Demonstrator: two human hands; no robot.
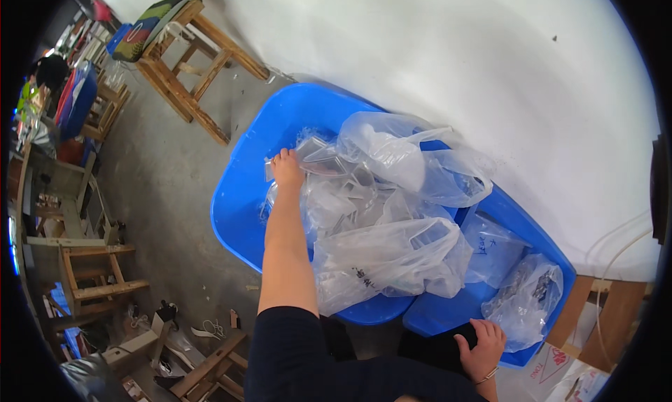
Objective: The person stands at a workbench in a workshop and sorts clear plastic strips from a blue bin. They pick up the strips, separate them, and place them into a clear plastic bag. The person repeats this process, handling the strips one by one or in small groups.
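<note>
My left hand (287, 171) reaches into a large blue plastic tub (241, 185). Its fingers bend over a flat clear plastic piece (269, 168), whose exact kind I cannot make out. Beside this hand lie clear rigid plastic pieces (320, 156) and crumpled clear bags. A knotted clear bag (385, 146) rests at the tub's far right, and another bag (392, 255) with dark handwriting lies nearer to me. My right hand (483, 349), with a bracelet at the wrist, is by my dark-clothed leg, thumb and fingers apart and holding nothing.
To the right, a second blue tub (448, 314) holds a flat marked bag (493, 248) and a bag of dark bits (525, 300). A white wall (490, 45) borders the tubs. Wooden stools stand at the far left, one with a patterned cushion (150, 27). Wooden frames (105, 276) line the left.
</note>
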